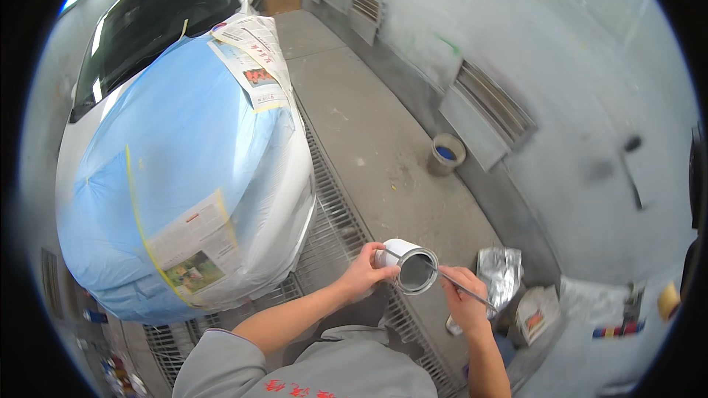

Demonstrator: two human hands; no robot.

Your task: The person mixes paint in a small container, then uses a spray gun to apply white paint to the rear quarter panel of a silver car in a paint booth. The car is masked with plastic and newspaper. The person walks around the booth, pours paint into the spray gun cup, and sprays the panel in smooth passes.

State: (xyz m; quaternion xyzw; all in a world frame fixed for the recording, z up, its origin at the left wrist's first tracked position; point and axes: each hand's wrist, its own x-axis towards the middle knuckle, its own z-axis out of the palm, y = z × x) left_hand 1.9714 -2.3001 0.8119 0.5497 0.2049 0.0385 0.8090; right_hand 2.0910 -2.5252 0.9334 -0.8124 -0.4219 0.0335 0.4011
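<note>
My left hand [364,273] grips a small white paint can [400,247], thumb and fingers around its side. The can is tilted, so its round metal rim and the grey inside [414,273] show. A thin metal stirring stick [445,277] is pinched in my right hand [466,304]. Its one end reaches the can's mouth, and the other sticks out past my fingers to the lower right. Whether the tip dips into any paint is hard to make out. Both hands are held in front of my chest, above the floor grating.
On the left stands a white car [304,177], its bonnet under blue plastic film [184,110] and newspaper [254,66]. A bucket [446,165] with blue inside stands by the vented wall [575,88]. Silver foil [500,274] and a pale bag [537,315] lie right of my hand. Metal grating [335,191] runs beside the car.
</note>
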